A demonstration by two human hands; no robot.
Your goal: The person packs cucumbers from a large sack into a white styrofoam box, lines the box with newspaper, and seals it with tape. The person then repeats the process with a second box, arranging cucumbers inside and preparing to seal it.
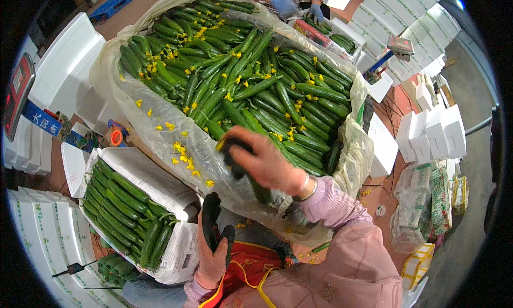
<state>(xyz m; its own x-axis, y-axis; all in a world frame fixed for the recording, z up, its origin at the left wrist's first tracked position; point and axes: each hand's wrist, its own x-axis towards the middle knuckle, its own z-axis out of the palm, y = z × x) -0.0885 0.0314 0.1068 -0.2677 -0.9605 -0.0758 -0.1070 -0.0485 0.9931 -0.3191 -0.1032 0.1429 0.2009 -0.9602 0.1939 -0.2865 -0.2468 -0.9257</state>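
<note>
My right hand (256,157), in a pink glove with dark palm and fingers, is blurred over the near edge of a large plastic-lined bin (160,125) heaped with cucumbers (256,87) bearing yellow blossoms. A dark green shape, perhaps a cucumber, shows below that hand; whether the hand grips it is unclear. My left hand (214,232), gloved alike, is raised with fingers apart and holds nothing. It is just right of a foam box (182,252) lined with printed paper, in which cucumbers (120,207) lie in rows, two of them slanted at the near right corner.
Across the bin a person in blue gloves (283,5) handles cucumbers in another box (356,33). Digital scales (18,95) stand at left and at upper right (400,45). White foam boxes (44,223) are stacked around. An orange tape roll (116,138) is beyond the near box.
</note>
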